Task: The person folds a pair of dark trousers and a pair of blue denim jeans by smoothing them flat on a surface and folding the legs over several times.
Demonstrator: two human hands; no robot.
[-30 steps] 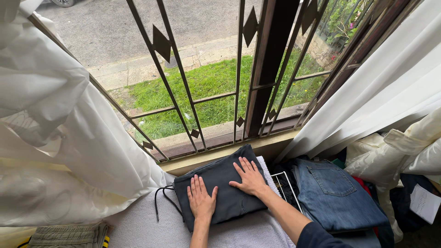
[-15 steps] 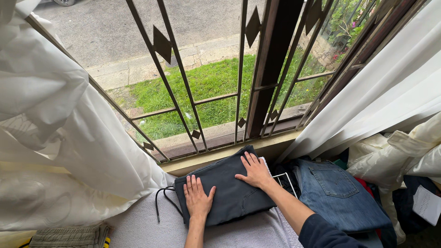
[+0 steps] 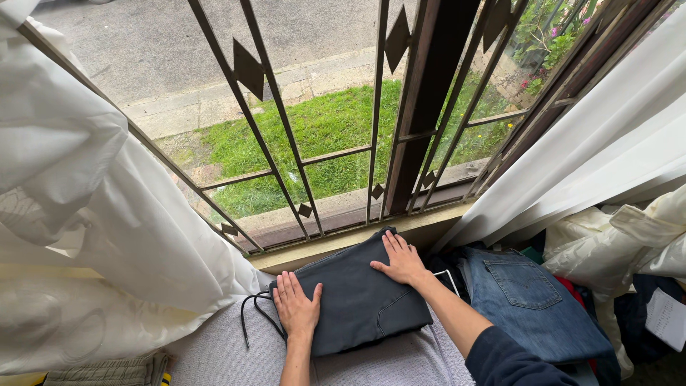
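A folded pair of dark grey trousers (image 3: 357, 297) lies on a pale grey towel (image 3: 214, 357) below the window. My left hand (image 3: 295, 307) rests flat on the near left part of the trousers, fingers together. Flat on the far right corner lies my right hand (image 3: 401, 260), fingers spread, next to the sill. A black drawstring (image 3: 251, 314) loops out from the left edge of the trousers.
Folded blue jeans (image 3: 529, 304) top a pile of clothes at the right, with a white wire rack (image 3: 451, 280) beside them. White curtains (image 3: 86, 214) hang at both sides. A barred window (image 3: 321, 121) faces grass. A cream jacket (image 3: 629, 243) lies far right.
Both hands have slid over the trousers: the left toward the left edge, the right up to the far right corner. The trousers have shifted a little to the right.
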